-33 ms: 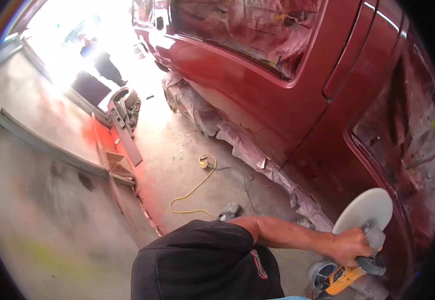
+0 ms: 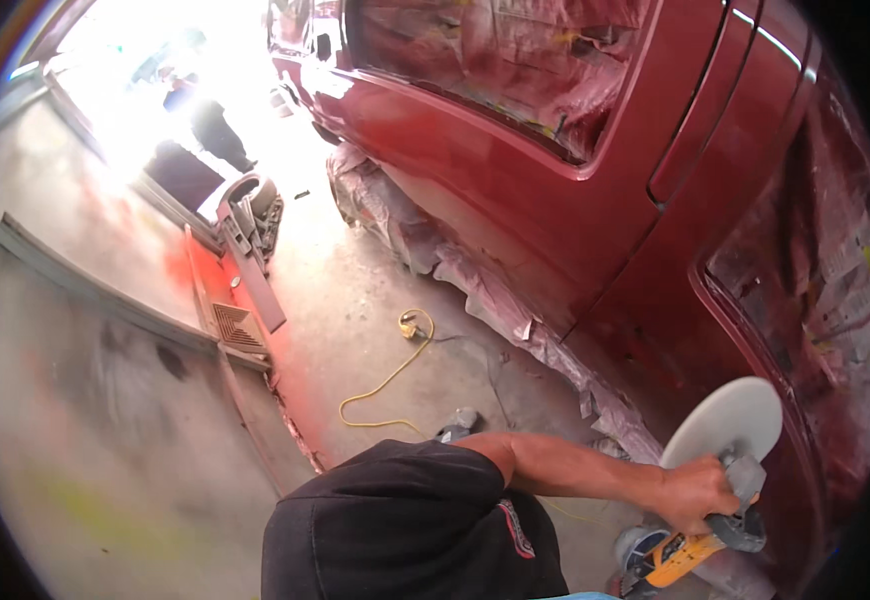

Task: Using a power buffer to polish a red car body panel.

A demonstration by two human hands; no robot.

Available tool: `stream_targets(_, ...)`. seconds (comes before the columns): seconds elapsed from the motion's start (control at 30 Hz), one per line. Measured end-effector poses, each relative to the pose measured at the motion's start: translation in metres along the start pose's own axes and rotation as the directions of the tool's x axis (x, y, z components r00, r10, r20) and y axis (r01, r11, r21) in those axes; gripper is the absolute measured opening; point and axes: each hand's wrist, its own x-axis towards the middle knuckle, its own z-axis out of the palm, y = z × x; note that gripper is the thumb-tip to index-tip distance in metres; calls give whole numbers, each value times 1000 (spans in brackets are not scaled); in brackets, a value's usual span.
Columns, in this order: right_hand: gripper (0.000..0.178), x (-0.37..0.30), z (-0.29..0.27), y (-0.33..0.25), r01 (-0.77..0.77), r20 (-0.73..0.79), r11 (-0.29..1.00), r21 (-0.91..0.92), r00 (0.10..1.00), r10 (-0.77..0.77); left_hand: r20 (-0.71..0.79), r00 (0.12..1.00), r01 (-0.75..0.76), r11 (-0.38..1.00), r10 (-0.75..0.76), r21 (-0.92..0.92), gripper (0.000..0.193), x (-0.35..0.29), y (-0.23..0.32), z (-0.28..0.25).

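Observation:
My left hand (image 2: 697, 494) is wrapped round the grey front end of a yellow-bodied polisher (image 2: 683, 560). Its large round white pad (image 2: 720, 425) stands on edge beside the lower side of a red vehicle (image 2: 515, 210). I cannot tell whether the pad touches the paint. The polisher's rear end runs down to the lower edge of the picture, and my right hand does not show. My left arm reaches rightward from a black short sleeve (image 2: 405, 480).
Crumpled masking sheet (image 2: 495, 310) hangs along the vehicle's lower edge. A yellow cord (image 2: 385, 385) lies on the concrete floor near a grey shoe (image 2: 462, 421). Stacked parts (image 2: 250, 225) lean by the paint-stained wall (image 2: 85, 400). A person (image 2: 217, 130) stands in the bright opening behind.
The polisher and my left hand have shifted very slightly to the left. My hold on the tool is the same.

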Motion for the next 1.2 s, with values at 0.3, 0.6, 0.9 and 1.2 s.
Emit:
stream_targets(0.3, 92, 57, 120, 98, 283, 47, 956, 76, 957, -287, 142, 983, -149, 961, 118, 235, 33, -40, 14, -135)
stream_targets(0.6, 98, 107, 244, 170, 521, 199, 831, 194, 809, -553, 267, 933, -327, 880, 242, 344, 21, -51, 41, -159)
stream_targets(0.9, 100, 124, 329, 126, 692, 577, 667, 276, 435, -691, 264, 930, -339, 879, 257, 337, 22, -57, 48, -144)
stream_targets(1.2, 103, 95, 411, 72, 715, 797, 549, 433, -19, -604, 303, 931, -313, 874, 204, 372, 21, -67, 61, -140)
